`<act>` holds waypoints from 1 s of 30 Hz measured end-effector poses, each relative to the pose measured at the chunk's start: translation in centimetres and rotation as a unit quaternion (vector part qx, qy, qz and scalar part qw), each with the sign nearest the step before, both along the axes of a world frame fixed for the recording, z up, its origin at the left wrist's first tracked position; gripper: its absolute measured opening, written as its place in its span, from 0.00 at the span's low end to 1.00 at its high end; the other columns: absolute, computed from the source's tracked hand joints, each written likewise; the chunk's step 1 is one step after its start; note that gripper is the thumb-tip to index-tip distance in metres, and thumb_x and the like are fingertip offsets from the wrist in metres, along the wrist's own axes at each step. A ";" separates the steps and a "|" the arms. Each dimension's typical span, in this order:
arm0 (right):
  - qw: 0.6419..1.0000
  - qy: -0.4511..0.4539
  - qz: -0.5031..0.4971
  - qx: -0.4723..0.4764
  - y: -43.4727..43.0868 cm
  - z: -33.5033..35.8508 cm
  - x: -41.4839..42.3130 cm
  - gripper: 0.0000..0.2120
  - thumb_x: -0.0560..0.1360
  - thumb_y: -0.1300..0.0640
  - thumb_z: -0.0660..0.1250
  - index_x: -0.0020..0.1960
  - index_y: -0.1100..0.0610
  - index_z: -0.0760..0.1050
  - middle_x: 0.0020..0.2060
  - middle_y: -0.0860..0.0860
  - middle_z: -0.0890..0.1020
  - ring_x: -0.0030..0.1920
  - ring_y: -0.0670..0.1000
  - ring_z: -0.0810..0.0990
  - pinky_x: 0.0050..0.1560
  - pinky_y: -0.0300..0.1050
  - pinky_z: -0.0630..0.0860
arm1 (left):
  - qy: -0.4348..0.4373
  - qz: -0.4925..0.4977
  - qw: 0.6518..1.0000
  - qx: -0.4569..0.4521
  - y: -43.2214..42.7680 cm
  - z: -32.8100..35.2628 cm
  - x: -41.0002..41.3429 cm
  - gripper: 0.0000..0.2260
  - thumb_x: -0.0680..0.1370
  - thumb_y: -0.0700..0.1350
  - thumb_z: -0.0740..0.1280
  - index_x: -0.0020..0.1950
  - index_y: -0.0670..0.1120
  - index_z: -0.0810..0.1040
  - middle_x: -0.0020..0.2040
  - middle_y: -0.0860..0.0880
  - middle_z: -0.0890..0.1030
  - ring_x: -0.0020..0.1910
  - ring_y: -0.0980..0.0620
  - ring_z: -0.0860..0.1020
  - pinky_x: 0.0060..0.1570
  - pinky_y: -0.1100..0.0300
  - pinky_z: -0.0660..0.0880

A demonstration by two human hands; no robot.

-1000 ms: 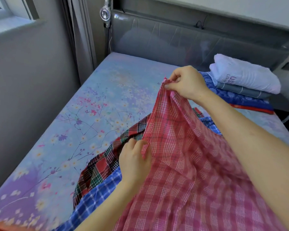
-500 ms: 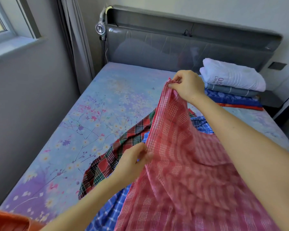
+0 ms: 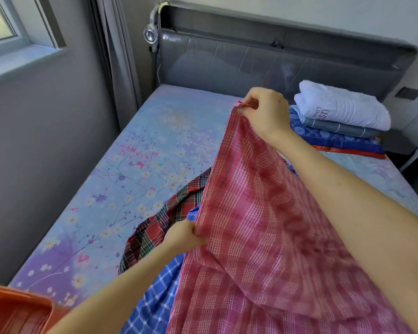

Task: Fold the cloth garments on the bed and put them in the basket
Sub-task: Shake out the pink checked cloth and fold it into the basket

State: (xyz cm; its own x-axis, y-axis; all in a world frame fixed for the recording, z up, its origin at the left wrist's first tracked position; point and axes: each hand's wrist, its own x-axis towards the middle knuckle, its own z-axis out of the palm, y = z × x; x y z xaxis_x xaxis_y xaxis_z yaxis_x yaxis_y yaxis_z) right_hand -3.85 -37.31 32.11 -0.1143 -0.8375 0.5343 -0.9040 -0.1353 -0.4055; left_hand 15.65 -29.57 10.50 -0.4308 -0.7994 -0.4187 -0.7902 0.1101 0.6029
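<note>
- The pink checked cloth (image 3: 263,225) was held up over the bed (image 3: 135,165), its top corner pinched by the right hand (image 3: 263,112).
- Its left edge was gripped by the left hand (image 3: 184,237).
- An orange basket (image 3: 15,312) sat at lower left.

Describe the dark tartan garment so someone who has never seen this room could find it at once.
Start at the bed with the floral sheet. Near its middle lies a heap of checked cloths; the dark tartan garment is the crumpled one on the heap's left, just beyond the left hand. Its red and dark green plaid sets it apart from the blue check cloth and the pink check cloth.
</note>
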 end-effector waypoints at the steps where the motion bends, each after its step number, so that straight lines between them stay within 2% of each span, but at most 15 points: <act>1: 1.000 -0.015 -0.001 -0.006 0.0 0.2 -0.2 0.07 0.71 0.56 0.71 0.43 0.59 0.80 0.40 0.52 0.82 0.41 0.51 0.76 0.38 0.41 0.62 | -0.010 0.002 1.000 0.001 0.3 -0.6 -0.1 0.13 0.75 0.54 0.67 0.45 0.44 0.80 0.41 0.45 0.81 0.38 0.49 0.76 0.46 0.51 0.75; 3: 0.999 -0.034 -0.009 -0.013 -0.2 0.4 -0.7 0.06 0.72 0.58 0.70 0.42 0.61 0.79 0.38 0.51 0.80 0.39 0.49 0.74 0.38 0.40 0.61 | 0.001 0.002 1.000 0.010 0.9 -1.6 -0.1 0.12 0.75 0.54 0.68 0.42 0.45 0.80 0.42 0.43 0.83 0.39 0.48 0.79 0.48 0.50 0.77; 6: 0.999 -0.051 -0.019 0.000 -0.6 0.0 -2.0 0.05 0.71 0.59 0.70 0.40 0.61 0.76 0.34 0.48 0.75 0.39 0.48 0.72 0.38 0.40 0.60 | 0.051 0.082 0.995 0.030 1.1 -1.9 0.8 0.17 0.75 0.54 0.69 0.32 0.45 0.75 0.28 0.48 0.80 0.29 0.52 0.77 0.42 0.55 0.78; 8: 0.998 -0.065 -0.011 0.011 -0.6 -0.6 -2.6 0.05 0.71 0.59 0.70 0.39 0.60 0.76 0.30 0.45 0.72 0.38 0.49 0.72 0.39 0.41 0.63 | 0.021 0.076 0.996 0.043 0.6 -1.6 2.0 0.18 0.74 0.56 0.69 0.29 0.47 0.74 0.26 0.52 0.77 0.30 0.52 0.77 0.40 0.57 0.76; 11: 0.996 -0.077 0.032 0.022 -0.2 -1.7 -2.6 0.05 0.70 0.60 0.72 0.39 0.61 0.77 0.29 0.40 0.72 0.33 0.47 0.71 0.39 0.41 0.65 | -0.032 0.016 0.999 0.041 0.3 -1.0 2.8 0.13 0.73 0.60 0.68 0.43 0.51 0.75 0.42 0.53 0.77 0.41 0.53 0.76 0.43 0.59 0.71; 12: 0.996 -0.078 0.046 0.025 0.1 -2.0 -2.4 0.05 0.70 0.61 0.72 0.39 0.61 0.78 0.29 0.40 0.72 0.31 0.44 0.70 0.39 0.41 0.66 | -0.004 0.038 0.999 0.025 0.2 -0.8 2.5 0.19 0.71 0.62 0.69 0.52 0.50 0.74 0.49 0.53 0.76 0.47 0.54 0.76 0.48 0.59 0.71; 14: 0.993 -0.087 0.077 0.032 0.7 -2.2 -1.8 0.04 0.70 0.60 0.72 0.39 0.59 0.78 0.30 0.40 0.74 0.32 0.41 0.71 0.40 0.42 0.68 | 0.137 0.111 0.983 0.054 -0.4 0.4 1.6 0.32 0.67 0.65 0.70 0.65 0.51 0.69 0.60 0.55 0.74 0.57 0.53 0.75 0.57 0.56 0.73; 15: 0.990 -0.096 0.092 0.039 1.2 -2.1 -1.6 0.05 0.70 0.59 0.72 0.37 0.56 0.77 0.31 0.40 0.75 0.32 0.41 0.71 0.40 0.44 0.69 | 0.203 0.131 0.967 0.084 -0.5 0.8 1.1 0.33 0.66 0.65 0.72 0.66 0.52 0.69 0.61 0.55 0.74 0.59 0.53 0.75 0.59 0.53 0.74; 17: 0.986 -0.111 0.114 0.044 2.2 -1.3 -1.1 0.10 0.71 0.59 0.72 0.34 0.50 0.74 0.31 0.42 0.76 0.33 0.42 0.73 0.41 0.44 0.72 | 0.249 0.144 0.954 0.089 -1.2 1.4 0.1 0.21 0.71 0.55 0.73 0.60 0.51 0.74 0.56 0.50 0.79 0.53 0.50 0.79 0.54 0.52 0.78; 19: 0.983 -0.117 0.131 0.049 3.9 -0.4 -0.7 0.09 0.71 0.60 0.72 0.35 0.52 0.75 0.33 0.42 0.78 0.34 0.41 0.75 0.42 0.43 0.73 | 0.188 0.165 0.968 -0.026 -1.5 1.9 -0.7 0.06 0.74 0.46 0.70 0.47 0.44 0.79 0.43 0.45 0.82 0.43 0.46 0.80 0.43 0.54 0.78; 21: 0.982 -0.108 0.141 0.060 6.2 0.1 0.0 0.04 0.70 0.60 0.72 0.39 0.59 0.78 0.33 0.42 0.78 0.34 0.40 0.74 0.42 0.41 0.72 | 0.141 0.212 0.963 -0.087 -1.6 1.9 -0.7 0.08 0.75 0.44 0.66 0.36 0.45 0.76 0.33 0.46 0.78 0.37 0.43 0.77 0.31 0.58 0.70; 23: 0.981 -0.100 0.147 0.073 9.3 -0.7 1.3 0.05 0.70 0.59 0.72 0.39 0.61 0.78 0.32 0.45 0.78 0.33 0.42 0.73 0.40 0.41 0.71 | 0.120 0.225 0.965 -0.056 -1.3 1.5 0.2 0.05 0.74 0.48 0.67 0.42 0.47 0.77 0.37 0.47 0.79 0.40 0.43 0.78 0.32 0.58 0.70; 26: 0.979 -0.093 0.156 0.097 15.4 -3.5 3.6 0.07 0.70 0.60 0.72 0.37 0.60 0.75 0.31 0.50 0.78 0.33 0.47 0.73 0.37 0.43 0.69 | 0.059 0.226 0.972 -0.005 2.0 0.2 2.9 0.20 0.71 0.53 0.71 0.59 0.47 0.73 0.50 0.45 0.80 0.47 0.44 0.79 0.41 0.55 0.73; 28: 0.975 -0.092 0.149 0.138 18.9 -5.8 4.9 0.10 0.70 0.60 0.73 0.35 0.56 0.73 0.29 0.47 0.75 0.31 0.45 0.70 0.35 0.38 0.66 | 0.028 0.249 0.968 -0.003 5.7 -1.2 5.5 0.17 0.72 0.48 0.71 0.56 0.48 0.69 0.49 0.45 0.79 0.47 0.43 0.78 0.43 0.53 0.73; 30: 0.970 -0.083 0.135 0.183 21.0 -8.4 5.6 0.11 0.71 0.59 0.72 0.35 0.54 0.71 0.28 0.45 0.73 0.31 0.45 0.70 0.34 0.33 0.64 | 0.032 0.276 0.960 0.011 9.2 -3.2 7.8 0.12 0.73 0.41 0.68 0.55 0.45 0.72 0.42 0.45 0.78 0.40 0.44 0.77 0.42 0.52 0.74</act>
State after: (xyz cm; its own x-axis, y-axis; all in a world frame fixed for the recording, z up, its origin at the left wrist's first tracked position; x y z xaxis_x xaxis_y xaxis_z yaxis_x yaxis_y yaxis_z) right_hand 1.77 -16.36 23.71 0.0759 -0.9791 0.1888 -0.7744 -0.1772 -0.6074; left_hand 23.46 -20.40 7.34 0.0312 -0.9052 -0.4239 -0.6851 -0.3281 0.6504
